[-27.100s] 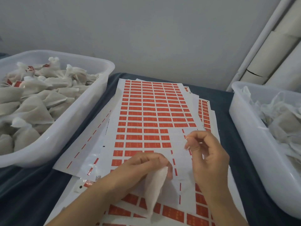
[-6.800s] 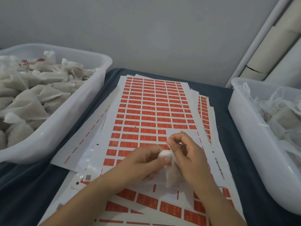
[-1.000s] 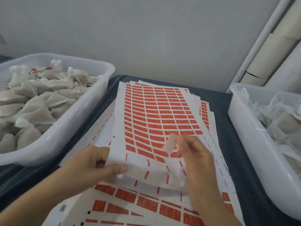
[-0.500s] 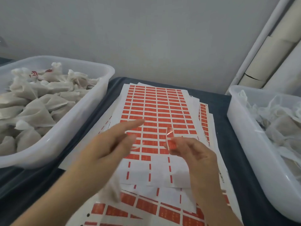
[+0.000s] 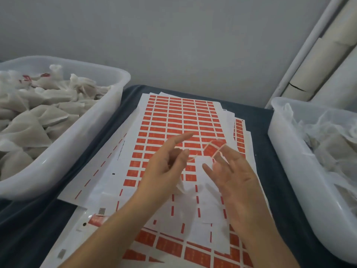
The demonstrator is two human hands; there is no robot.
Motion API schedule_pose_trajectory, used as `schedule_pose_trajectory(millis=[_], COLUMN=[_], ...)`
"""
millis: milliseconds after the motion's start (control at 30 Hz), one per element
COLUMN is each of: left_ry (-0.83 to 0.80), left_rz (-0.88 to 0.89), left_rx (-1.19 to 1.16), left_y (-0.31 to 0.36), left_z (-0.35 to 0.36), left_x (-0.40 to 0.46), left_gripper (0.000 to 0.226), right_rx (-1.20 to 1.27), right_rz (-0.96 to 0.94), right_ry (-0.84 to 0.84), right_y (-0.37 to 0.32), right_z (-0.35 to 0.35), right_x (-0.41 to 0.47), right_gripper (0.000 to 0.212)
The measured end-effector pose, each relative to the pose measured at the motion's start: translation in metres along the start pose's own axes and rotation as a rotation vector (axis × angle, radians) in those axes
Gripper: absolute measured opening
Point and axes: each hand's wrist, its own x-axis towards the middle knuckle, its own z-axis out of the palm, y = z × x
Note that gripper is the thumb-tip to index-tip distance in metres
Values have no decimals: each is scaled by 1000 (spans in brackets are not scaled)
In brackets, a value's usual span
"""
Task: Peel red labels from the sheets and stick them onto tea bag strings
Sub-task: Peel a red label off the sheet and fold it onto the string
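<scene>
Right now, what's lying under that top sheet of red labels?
More sheets: white edges fan out beyond the top label sheet, and another sheet with larger red labels shows nearest the camera. How many lie stacked beneath is covered.
</scene>
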Motion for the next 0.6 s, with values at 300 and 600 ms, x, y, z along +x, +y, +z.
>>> schedule_pose_trajectory(millis=[300, 600], left_ry=[-172, -203], left_rz=[139, 20], left_rx=[-1, 6], left_y=[3, 0], left_z=[3, -6], left_x=[-11, -5], left_gripper=[30, 12], right_rx=[-123, -103], right_rz=[-133, -83], right_ry=[110, 261], right_y=[4, -2], right_z=[9, -2], right_x=[-5, -2], right_gripper=[49, 48])
